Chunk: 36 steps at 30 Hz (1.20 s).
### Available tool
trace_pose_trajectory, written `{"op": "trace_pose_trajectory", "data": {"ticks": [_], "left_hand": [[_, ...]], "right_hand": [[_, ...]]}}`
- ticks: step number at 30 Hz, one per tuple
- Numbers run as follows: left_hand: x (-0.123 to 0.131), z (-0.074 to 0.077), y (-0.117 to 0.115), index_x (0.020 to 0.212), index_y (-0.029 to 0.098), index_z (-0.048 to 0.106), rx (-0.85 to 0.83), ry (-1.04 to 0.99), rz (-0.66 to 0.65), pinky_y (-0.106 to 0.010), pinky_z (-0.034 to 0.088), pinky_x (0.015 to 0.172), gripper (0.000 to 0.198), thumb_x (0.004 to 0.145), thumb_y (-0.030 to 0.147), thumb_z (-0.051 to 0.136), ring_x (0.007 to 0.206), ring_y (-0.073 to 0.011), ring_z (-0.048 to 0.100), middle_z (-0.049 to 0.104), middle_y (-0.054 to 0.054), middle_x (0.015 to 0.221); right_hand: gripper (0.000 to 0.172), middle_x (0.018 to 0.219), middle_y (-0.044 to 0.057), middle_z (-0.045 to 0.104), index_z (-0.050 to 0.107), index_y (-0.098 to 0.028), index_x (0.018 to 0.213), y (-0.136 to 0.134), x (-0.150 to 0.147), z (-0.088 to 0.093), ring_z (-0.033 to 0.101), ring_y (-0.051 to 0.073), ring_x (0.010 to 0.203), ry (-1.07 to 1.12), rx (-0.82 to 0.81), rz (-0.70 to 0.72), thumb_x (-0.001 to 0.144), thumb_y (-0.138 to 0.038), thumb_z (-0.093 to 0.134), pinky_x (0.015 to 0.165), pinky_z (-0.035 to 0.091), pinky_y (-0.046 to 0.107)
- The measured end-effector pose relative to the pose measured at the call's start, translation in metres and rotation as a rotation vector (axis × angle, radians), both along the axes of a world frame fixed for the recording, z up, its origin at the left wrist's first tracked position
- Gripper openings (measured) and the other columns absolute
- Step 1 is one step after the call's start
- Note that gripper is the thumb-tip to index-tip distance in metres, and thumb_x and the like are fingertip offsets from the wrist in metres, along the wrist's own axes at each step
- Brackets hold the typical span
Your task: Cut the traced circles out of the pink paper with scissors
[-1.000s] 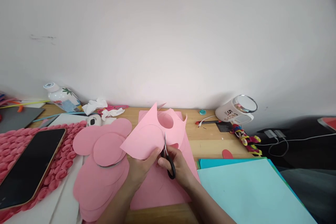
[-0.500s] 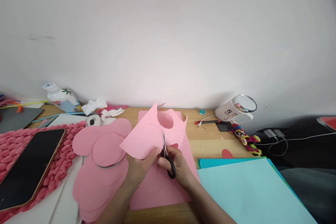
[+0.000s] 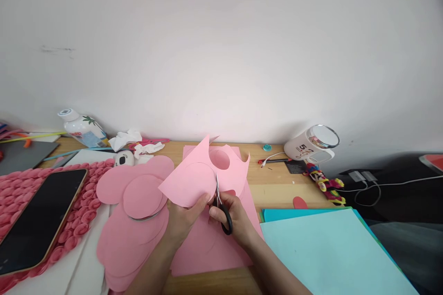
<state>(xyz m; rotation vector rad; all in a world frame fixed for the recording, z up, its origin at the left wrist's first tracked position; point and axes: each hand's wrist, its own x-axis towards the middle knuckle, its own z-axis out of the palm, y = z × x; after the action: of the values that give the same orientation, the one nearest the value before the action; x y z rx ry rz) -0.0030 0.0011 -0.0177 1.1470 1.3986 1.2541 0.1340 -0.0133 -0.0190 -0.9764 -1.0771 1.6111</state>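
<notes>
Between thumb and fingers, my left hand [image 3: 187, 219] grips a sheet of pink paper [image 3: 194, 182] by its lower edge. A drawn circle shows on the sheet, and its right part is curled and cut. My right hand [image 3: 235, 215] is closed around black-handled scissors [image 3: 226, 219], with the blades pointing up along the circle's right side. Beneath both hands lies a stack of pink sheets [image 3: 221, 258]. To the left of my left hand, several pink paper circles [image 3: 134, 249] overlap in a pile.
A phone [image 3: 41, 219] rests on a mat of pink rolled flowers [image 3: 86, 214] at left. Light blue sheets [image 3: 332, 249] lie at right. Along the wall are a white bottle [image 3: 85, 129], crumpled tissues [image 3: 126, 139], a white mug [image 3: 304, 145] and a colourful toy [image 3: 325, 183].
The pink paper has shifted very slightly in my hands. Both hands keep nearly the same place and grip, and the whole view has moved a little.
</notes>
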Motion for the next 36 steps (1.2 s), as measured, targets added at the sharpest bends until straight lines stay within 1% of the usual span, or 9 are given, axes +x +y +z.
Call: {"op": "trace_pose_trajectory", "data": {"ticks": [4, 10, 16, 20, 25, 27, 30, 33, 36], "left_hand": [[-0.0011, -0.0011, 0.0003, 0.098, 0.015, 0.063, 0.001, -0.002, -0.004, -0.039, 0.052, 0.082, 0.045, 0.062, 0.040, 0.070, 0.091, -0.0267, 0.064, 0.069, -0.010, 0.092], [-0.0018, 0.0015, 0.0008, 0.097, 0.016, 0.063, 0.006, -0.009, -0.022, -0.040, 0.052, 0.083, 0.041, 0.063, 0.040, 0.069, 0.091, -0.0272, 0.064, 0.069, -0.009, 0.091], [-0.0019, 0.0021, 0.0007, 0.100, 0.015, 0.062, -0.004, -0.036, -0.016, -0.040, 0.052, 0.082, 0.045, 0.063, 0.039, 0.070, 0.093, -0.0280, 0.064, 0.069, -0.011, 0.093], [-0.0024, 0.0031, 0.0005, 0.095, 0.015, 0.061, -0.015, -0.052, -0.033, -0.040, 0.051, 0.083, 0.039, 0.064, 0.039, 0.070, 0.092, -0.0270, 0.064, 0.068, -0.010, 0.095], [-0.0013, 0.0054, 0.0003, 0.090, 0.015, 0.060, -0.019, -0.105, -0.028, -0.039, 0.051, 0.084, 0.034, 0.066, 0.038, 0.070, 0.094, -0.0268, 0.063, 0.068, -0.009, 0.089], [-0.0005, 0.0056, 0.0007, 0.092, 0.015, 0.060, -0.015, -0.126, -0.025, -0.038, 0.051, 0.084, 0.035, 0.066, 0.037, 0.070, 0.094, -0.0264, 0.063, 0.068, -0.009, 0.091], [0.0004, 0.0057, 0.0017, 0.099, 0.014, 0.060, 0.016, -0.164, -0.019, -0.037, 0.051, 0.086, 0.039, 0.069, 0.037, 0.068, 0.098, -0.0253, 0.062, 0.068, -0.010, 0.099], [0.0007, 0.0065, 0.0018, 0.101, 0.015, 0.061, 0.020, -0.119, 0.018, -0.036, 0.050, 0.088, 0.039, 0.071, 0.039, 0.066, 0.101, -0.0241, 0.062, 0.068, -0.010, 0.104], [0.0006, 0.0053, 0.0004, 0.094, 0.016, 0.064, -0.052, -0.024, 0.061, -0.038, 0.053, 0.082, 0.038, 0.066, 0.041, 0.069, 0.095, -0.0258, 0.064, 0.070, -0.009, 0.097]], "right_hand": [[0.030, 0.049, -0.004, 0.052, 0.057, -0.017, 0.070, 0.0003, 0.0003, -0.0013, 0.047, 0.010, 0.044, -0.009, 0.000, 0.002, 0.065, -0.038, 0.076, 0.046, 0.038, 0.023], [0.027, 0.046, -0.005, 0.053, 0.057, -0.016, 0.069, 0.0000, 0.0007, -0.0021, 0.048, 0.010, 0.043, -0.009, -0.003, 0.011, 0.067, -0.036, 0.075, 0.046, 0.037, 0.022], [0.024, 0.044, -0.004, 0.054, 0.057, -0.016, 0.067, -0.0005, 0.0004, -0.0015, 0.048, 0.010, 0.040, -0.007, 0.001, 0.019, 0.068, -0.034, 0.073, 0.044, 0.034, 0.021], [0.022, 0.042, -0.005, 0.054, 0.057, -0.017, 0.070, -0.0004, -0.0001, -0.0020, 0.048, 0.010, 0.039, 0.000, -0.013, 0.013, 0.068, -0.032, 0.073, 0.042, 0.034, 0.021], [0.023, 0.039, -0.006, 0.051, 0.055, -0.017, 0.065, 0.0002, 0.0003, -0.0039, 0.046, 0.009, 0.035, 0.007, -0.018, 0.024, 0.069, -0.032, 0.071, 0.040, 0.033, 0.020], [0.024, 0.038, -0.006, 0.050, 0.055, -0.017, 0.063, 0.0003, 0.0004, -0.0045, 0.046, 0.009, 0.035, 0.005, -0.017, 0.029, 0.070, -0.033, 0.071, 0.040, 0.033, 0.020], [0.025, 0.038, -0.006, 0.049, 0.054, -0.017, 0.063, -0.0004, 0.0000, -0.0044, 0.045, 0.009, 0.035, 0.000, -0.013, 0.037, 0.070, -0.035, 0.071, 0.039, 0.033, 0.020], [0.028, 0.041, -0.006, 0.050, 0.055, -0.017, 0.064, -0.0012, -0.0014, -0.0025, 0.045, 0.009, 0.036, -0.011, -0.027, 0.055, 0.069, -0.039, 0.071, 0.039, 0.032, 0.021], [0.033, 0.044, -0.005, 0.051, 0.055, -0.017, 0.066, -0.0010, -0.0026, 0.0004, 0.044, 0.010, 0.039, -0.033, -0.052, 0.047, 0.065, -0.044, 0.073, 0.042, 0.033, 0.022]]}}
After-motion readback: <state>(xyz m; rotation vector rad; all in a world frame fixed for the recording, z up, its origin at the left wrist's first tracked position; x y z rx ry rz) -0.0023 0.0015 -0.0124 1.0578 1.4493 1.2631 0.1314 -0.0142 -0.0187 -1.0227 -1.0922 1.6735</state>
